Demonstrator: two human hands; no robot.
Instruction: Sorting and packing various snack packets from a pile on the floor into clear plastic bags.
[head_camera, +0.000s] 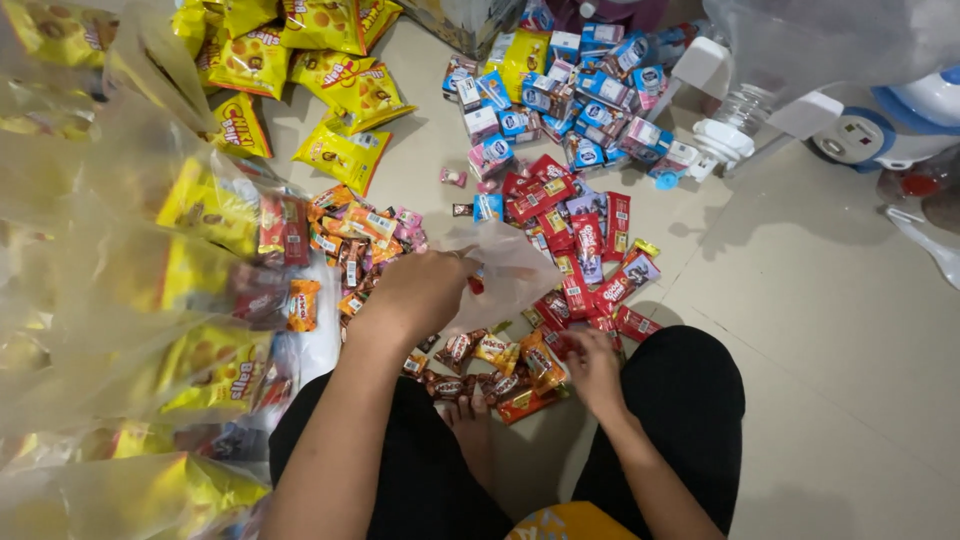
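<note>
While the left hand (425, 290) closes its fingers on the gathered mouth of a clear plastic bag (505, 270), the bag hangs thin, crinkled and see-through, with a small red sweet showing at its neck. It sits just left of the heap of red snack packets (575, 250). Below that heap, the right hand (592, 368) curls its fingers loosely onto a small red packet (562, 345) on the floor.

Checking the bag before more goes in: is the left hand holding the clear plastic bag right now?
Yes, the left hand grips the clear plastic bag above the snack piles, while the right hand reaches among the red wrappers on the floor.
</note>
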